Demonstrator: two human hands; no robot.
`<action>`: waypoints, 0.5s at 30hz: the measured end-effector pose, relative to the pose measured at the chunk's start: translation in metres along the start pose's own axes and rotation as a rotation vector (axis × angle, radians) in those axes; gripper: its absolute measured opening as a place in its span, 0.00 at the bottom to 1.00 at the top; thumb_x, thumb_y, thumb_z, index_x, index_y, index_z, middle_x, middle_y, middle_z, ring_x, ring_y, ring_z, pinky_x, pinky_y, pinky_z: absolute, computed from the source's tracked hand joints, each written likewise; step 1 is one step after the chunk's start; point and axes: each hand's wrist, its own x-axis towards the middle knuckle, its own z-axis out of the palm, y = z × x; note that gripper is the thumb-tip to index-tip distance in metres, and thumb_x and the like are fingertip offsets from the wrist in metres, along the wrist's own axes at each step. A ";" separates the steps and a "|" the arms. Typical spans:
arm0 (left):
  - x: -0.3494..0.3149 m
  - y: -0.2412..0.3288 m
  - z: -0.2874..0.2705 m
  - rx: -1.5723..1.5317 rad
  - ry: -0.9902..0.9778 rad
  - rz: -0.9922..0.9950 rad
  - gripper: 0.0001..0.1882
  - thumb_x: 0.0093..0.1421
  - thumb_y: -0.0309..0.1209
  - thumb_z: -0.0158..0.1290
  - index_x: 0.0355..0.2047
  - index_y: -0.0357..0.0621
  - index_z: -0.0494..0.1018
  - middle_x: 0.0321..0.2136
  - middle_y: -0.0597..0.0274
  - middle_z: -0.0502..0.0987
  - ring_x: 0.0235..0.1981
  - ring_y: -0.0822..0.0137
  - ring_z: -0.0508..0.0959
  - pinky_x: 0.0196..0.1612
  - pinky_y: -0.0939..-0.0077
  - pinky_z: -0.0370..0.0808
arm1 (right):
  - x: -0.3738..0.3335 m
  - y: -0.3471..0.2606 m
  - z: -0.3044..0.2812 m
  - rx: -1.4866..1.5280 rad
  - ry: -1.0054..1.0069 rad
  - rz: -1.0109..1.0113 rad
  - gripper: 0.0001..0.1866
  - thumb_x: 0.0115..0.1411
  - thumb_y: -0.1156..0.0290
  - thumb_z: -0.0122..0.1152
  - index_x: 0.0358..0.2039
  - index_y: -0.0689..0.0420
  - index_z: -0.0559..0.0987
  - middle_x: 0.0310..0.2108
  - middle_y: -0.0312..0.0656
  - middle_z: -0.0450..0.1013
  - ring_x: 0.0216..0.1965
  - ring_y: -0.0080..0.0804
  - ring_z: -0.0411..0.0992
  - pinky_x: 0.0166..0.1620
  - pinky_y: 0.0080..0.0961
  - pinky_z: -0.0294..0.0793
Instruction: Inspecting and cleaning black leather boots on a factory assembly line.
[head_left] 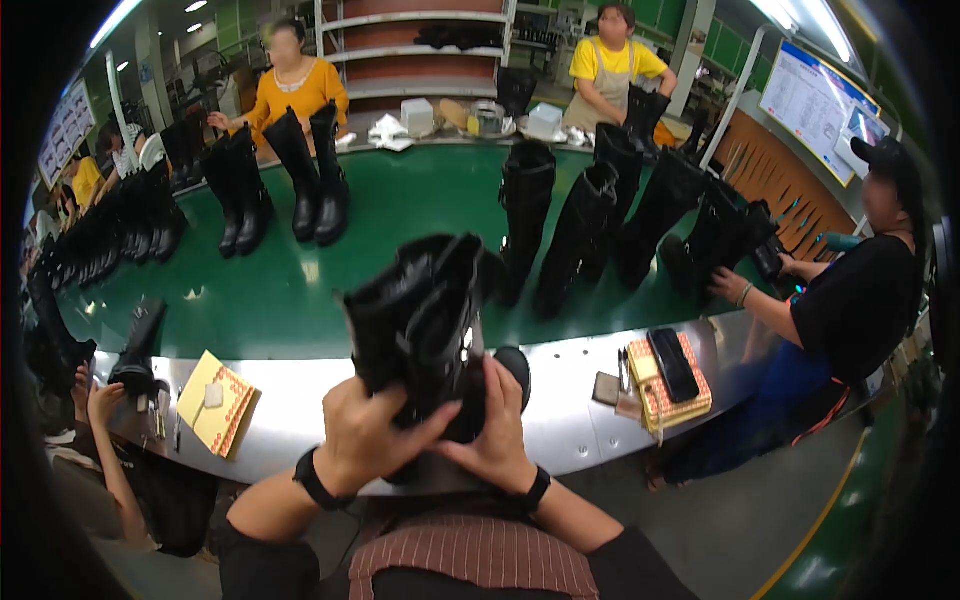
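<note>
A pair of tall black boots [415,310], as it appears, is held up in front of me over the near metal edge of the table, shafts upward and leaning slightly. My left hand [365,430] wraps round the lower left of the shafts, its thumb reaching across toward the right. On the other side my right hand [495,435] presses against the boots with fingers pointing up and its thumb beneath. A rounded dark toe shows just beyond the right fingers. The lower part of the boots is mostly hidden by my hands, and there is some blur.
A green belt table [380,285] with a metal border carries several standing boots [580,235]. A yellow notebook [215,405] lies left; a phone [673,365] on another notebook lies right. Co-workers stand right and across; another person's hands [100,400] hold a boot at left.
</note>
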 end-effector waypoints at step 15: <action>-0.035 -0.046 -0.008 0.075 0.308 0.059 0.28 0.54 0.14 0.53 0.57 0.33 0.71 0.44 0.41 0.79 0.40 0.46 0.82 0.44 0.64 0.79 | -0.019 0.053 -0.060 0.611 0.492 0.364 0.11 0.62 0.79 0.61 0.45 0.67 0.80 0.42 0.37 0.79 0.42 0.24 0.75 0.49 0.21 0.71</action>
